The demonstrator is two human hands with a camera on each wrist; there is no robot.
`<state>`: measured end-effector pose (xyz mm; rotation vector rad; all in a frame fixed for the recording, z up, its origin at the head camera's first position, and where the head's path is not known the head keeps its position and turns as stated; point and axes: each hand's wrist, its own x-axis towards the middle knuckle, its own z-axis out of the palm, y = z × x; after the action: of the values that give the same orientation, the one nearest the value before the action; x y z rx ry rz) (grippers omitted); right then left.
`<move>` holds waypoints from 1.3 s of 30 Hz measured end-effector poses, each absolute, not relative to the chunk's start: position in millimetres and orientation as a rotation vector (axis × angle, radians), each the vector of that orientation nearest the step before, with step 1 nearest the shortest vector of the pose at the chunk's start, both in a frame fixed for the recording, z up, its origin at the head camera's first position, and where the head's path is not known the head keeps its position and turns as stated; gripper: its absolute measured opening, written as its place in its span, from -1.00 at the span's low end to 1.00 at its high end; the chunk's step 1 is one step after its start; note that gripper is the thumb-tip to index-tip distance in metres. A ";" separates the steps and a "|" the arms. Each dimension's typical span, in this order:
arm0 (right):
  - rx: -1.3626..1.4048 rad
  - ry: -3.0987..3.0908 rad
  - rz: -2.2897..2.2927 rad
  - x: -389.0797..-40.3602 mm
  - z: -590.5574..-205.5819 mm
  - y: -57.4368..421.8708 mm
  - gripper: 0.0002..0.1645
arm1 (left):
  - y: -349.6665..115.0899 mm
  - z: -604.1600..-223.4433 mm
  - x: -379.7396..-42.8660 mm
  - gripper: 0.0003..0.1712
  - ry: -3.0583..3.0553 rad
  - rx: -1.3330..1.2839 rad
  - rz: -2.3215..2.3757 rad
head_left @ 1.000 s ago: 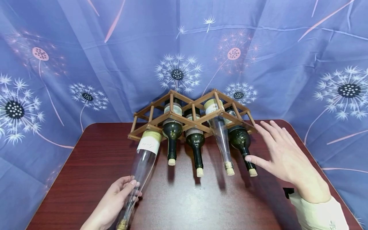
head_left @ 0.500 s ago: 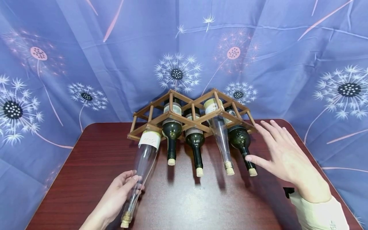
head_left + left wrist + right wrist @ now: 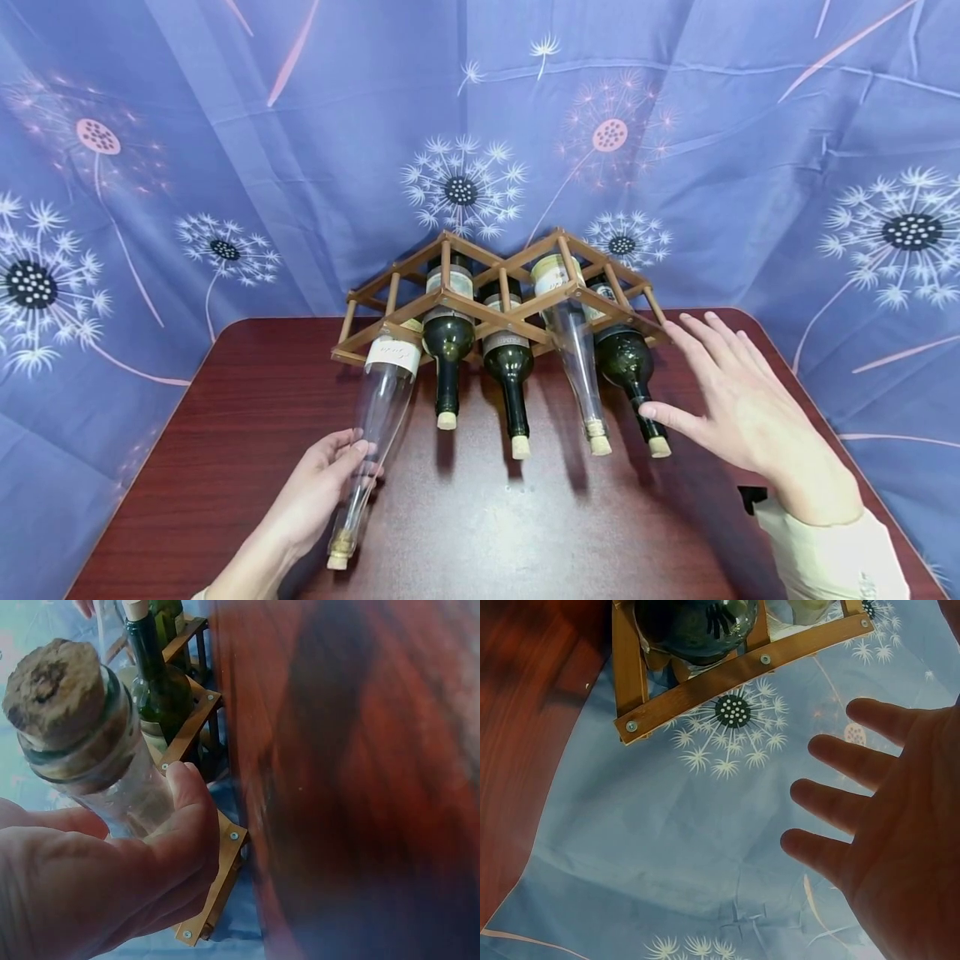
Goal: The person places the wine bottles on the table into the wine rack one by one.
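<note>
My left hand (image 3: pixel 318 487) grips the neck of a clear glass bottle (image 3: pixel 386 392), thumb on top and fingers curled beneath. Its white-labelled base end is inside the leftmost slot of a wooden wine rack (image 3: pixel 480 308); the cork (image 3: pixel 56 694) points back toward me. To the right, my right hand (image 3: pixel 738 408) is held with fingers spread, beside the rack's right end and the rightmost green bottle (image 3: pixel 626 358). In the right wrist view the fingers (image 3: pixel 832 802) are straight and hold nothing.
Two dark green bottles (image 3: pixel 450 342) (image 3: pixel 510 367) and another clear bottle (image 3: pixel 576 367) lie in the rack, corks forward. The rack stands near the back of a dark red wooden table (image 3: pixel 225 433). A blue dandelion-print cloth (image 3: pixel 337 150) hangs behind and at both sides.
My left hand has moved forward and slightly right with the clear bottle, whose labelled end has slid deeper into the rack. The right hand has stayed in place.
</note>
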<state>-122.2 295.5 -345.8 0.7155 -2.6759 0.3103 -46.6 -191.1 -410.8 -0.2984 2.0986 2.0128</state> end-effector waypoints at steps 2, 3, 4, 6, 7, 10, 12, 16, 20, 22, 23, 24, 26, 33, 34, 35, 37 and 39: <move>0.705 -2.687 0.310 -122.0 -346.5 295.5 0.27 | -190.7 -410.4 -48.8 -0.36 2.098 -0.295 2.016; 0.701 -2.693 0.311 -122.0 -346.9 295.5 0.27 | -190.6 -410.4 -49.8 -0.36 2.100 -0.294 2.015; 0.697 -2.698 0.313 -122.0 -347.2 295.5 0.27 | -190.3 -410.3 -51.0 -0.36 2.100 -0.293 2.017; 0.692 -2.705 0.315 -122.1 -347.7 295.5 0.27 | -189.6 -410.4 -53.2 -0.37 2.098 -0.293 2.023; 0.692 -2.706 0.316 -122.2 -347.9 295.5 0.26 | -189.1 -410.6 -54.4 -0.38 2.095 -0.296 2.024; 0.694 -2.706 0.320 -122.5 -348.2 295.5 0.26 | -187.5 -411.5 -58.2 -0.40 2.088 -0.306 2.034; 0.697 -2.704 0.318 -122.6 -348.1 295.6 0.26 | -186.6 -412.0 -60.9 -0.41 2.088 -0.304 2.039; 0.698 -2.702 0.315 -122.5 -347.9 295.4 0.26 | -184.3 -412.5 -65.3 -0.42 2.080 -0.288 2.061; 0.700 -2.703 0.317 -122.1 -347.2 295.2 0.26 | -180.6 -412.4 -68.5 -0.44 2.059 -0.278 2.086; 0.701 -2.702 0.317 -121.9 -346.9 295.4 0.26 | -178.9 -412.3 -70.3 -0.45 2.050 -0.277 2.096; 0.701 -2.702 0.316 -121.8 -346.7 295.5 0.26 | -178.3 -412.5 -71.3 -0.45 2.045 -0.275 2.102; 0.702 -2.701 0.315 -121.7 -346.5 295.8 0.26 | -177.8 -412.6 -72.4 -0.47 2.041 -0.275 2.107; 0.703 -2.700 0.313 -121.7 -346.4 296.1 0.26 | -176.9 -412.5 -74.8 -0.48 2.029 -0.272 2.119; 0.696 -2.715 0.314 -121.6 -346.2 297.3 0.25 | -172.8 -413.2 -82.2 -0.55 2.003 -0.267 2.151; 0.696 -2.715 0.314 -121.5 -346.1 297.3 0.26 | -172.5 -413.4 -83.3 -0.56 1.999 -0.267 2.156; 0.695 -2.715 0.314 -121.4 -346.2 297.4 0.26 | -172.2 -413.5 -84.3 -0.56 1.999 -0.268 2.159; 0.695 -2.713 0.315 -121.4 -346.3 297.5 0.26 | -171.5 -413.5 -86.1 -0.57 1.997 -0.268 2.164; 0.698 -2.708 0.315 -121.5 -346.4 297.6 0.26 | -170.9 -413.3 -87.6 -0.57 1.995 -0.270 2.167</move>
<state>-121.5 297.6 -346.4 0.6979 -2.7081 0.3153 -87.6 -170.9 -413.3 -0.2698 1.9954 2.1670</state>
